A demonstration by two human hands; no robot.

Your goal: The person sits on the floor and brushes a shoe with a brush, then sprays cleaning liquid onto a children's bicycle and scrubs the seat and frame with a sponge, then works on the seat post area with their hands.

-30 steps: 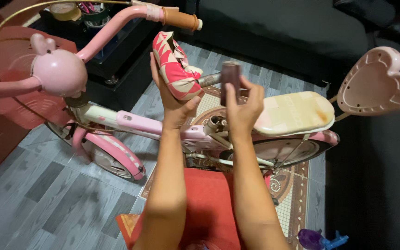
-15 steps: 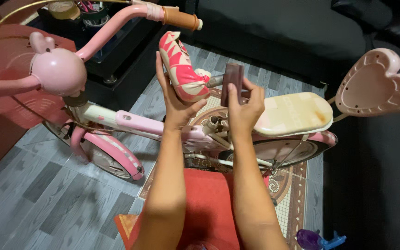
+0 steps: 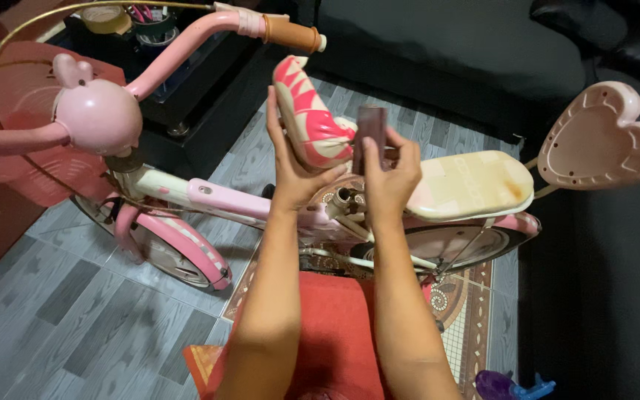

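Left hand (image 3: pixel 294 174) was clamped around a pink-and-cream bike saddle (image 3: pixel 311 126), palm under it, fingers up its far side, thumb over the near edge; saddle sat tilted up on end, just above the bike frame (image 3: pixel 227 198). Right hand (image 3: pixel 392 178) was closed on a dark brown tube (image 3: pixel 370 133), fingers wrapped round its lower part, tube upright and just right of the saddle, touching or nearly touching it; a metal post between the two was mostly hidden, couldn't tell how they joined. Both hands hovered over the open seat tube (image 3: pixel 344 197) at the back end of the frame. Cream rear seat (image 3: pixel 472 185) lay behind the seat tube, on the frame over the rear wheel (image 3: pixel 453 241). Heart-shaped pink backrest (image 3: pixel 601 141) stood behind the rear seat, well apart from the hands. Pink animal-head ornament (image 3: pixel 98 115) sat at the frame's front, on the handlebar (image 3: pixel 187 44), brown grip (image 3: pixel 290 33) at its end. Pink front fender (image 3: pixel 179 244) was below the frame's front. Red basket (image 3: pixel 16 141) was ahead of the ornament. Red cloth (image 3: pixel 335 318) lay under the forearms, below the frame. Grey tile floor (image 3: pixel 75 326) was under the bike.
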